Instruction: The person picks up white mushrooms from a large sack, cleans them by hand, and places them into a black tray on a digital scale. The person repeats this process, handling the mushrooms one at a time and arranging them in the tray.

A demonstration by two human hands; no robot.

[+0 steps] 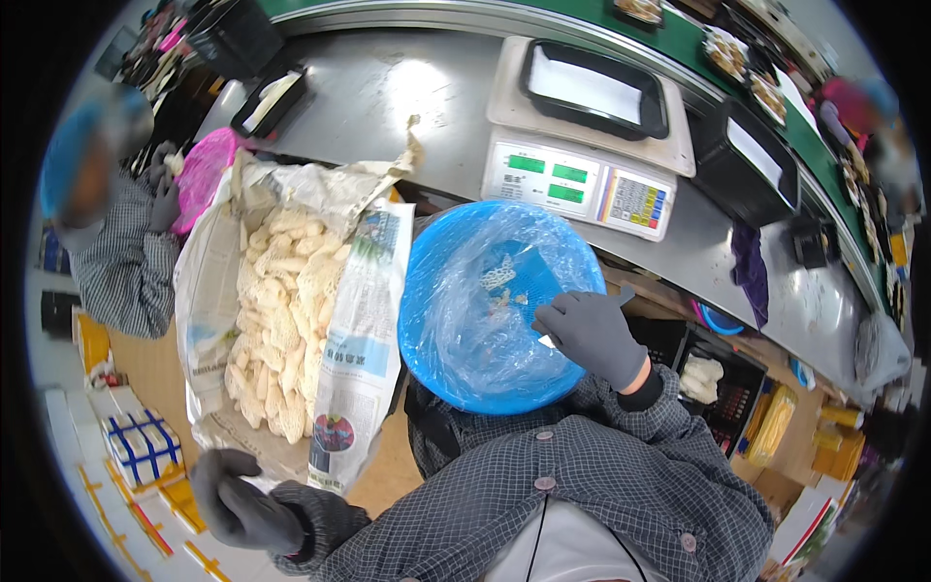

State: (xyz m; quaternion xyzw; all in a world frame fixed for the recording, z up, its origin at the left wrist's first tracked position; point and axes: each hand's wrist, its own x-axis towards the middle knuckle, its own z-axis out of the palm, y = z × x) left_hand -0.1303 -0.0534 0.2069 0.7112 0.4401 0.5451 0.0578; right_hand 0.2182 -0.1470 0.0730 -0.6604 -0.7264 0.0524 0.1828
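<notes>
My right hand (pixel 593 335), in a grey glove, is closed on a small tool, perhaps a knife, over the right rim of a blue plastic basket (pixel 502 407). Its handle end shows above the hand and a pale tip below. A clear plastic bag (pixel 458 320) lines the basket, with a few netted mushroom scraps (pixel 498 273) inside. To the left, a box lined with newspaper (pixel 371 320) holds many pale bamboo fungi (pixel 284 320) with lacy nets. My left hand (pixel 244 502), also gloved, is beside the box's near left corner, its fingers curled; whether it holds anything cannot be told.
Ahead, a digital scale (pixel 582 185) carries a black tray (pixel 593 91) on a steel table (pixel 349 94). A green conveyor (pixel 676 51) runs behind. At the left, a co-worker (pixel 124 247) is near a pink basket (pixel 207 174). A black crate (pixel 720 415) stands at the right.
</notes>
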